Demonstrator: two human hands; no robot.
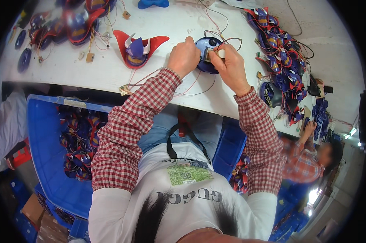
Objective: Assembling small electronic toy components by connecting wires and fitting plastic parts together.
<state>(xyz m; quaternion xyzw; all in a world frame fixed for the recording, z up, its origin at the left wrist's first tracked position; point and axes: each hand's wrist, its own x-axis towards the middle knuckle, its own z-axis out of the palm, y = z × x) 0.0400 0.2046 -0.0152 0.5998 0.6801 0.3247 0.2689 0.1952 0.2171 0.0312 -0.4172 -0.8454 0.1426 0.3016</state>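
Blue dome shell (pixel 205 60), wired in red and black, is being held at the near edge of the white table (pixel 69 69), between the two hands. It is being gripped on its left rim by the left hand (pixel 183 57), whose fingers are being kept curled tight around it. A small pale part (pixel 220 53) is being pinched against the shell's top by the right hand (pixel 230 65), thumb and forefinger pressed together on it. A red-winged toy piece (pixel 139 47) is lying just beside the left hand, with its wires trailing toward the table edge. Finished pieces are being kept in a pile (pixel 282 60) on the right, and more are being stored in the blue crate (pixel 49 162) below the table. A co-worker's hand (pixel 310 127) is being used at the far right.

Thin wires (pixel 223 40) are looping near the right fingers; they could be snagged or pulled loose if the shell is turned sharply. The pale part could be dropped if the pinch is being eased.
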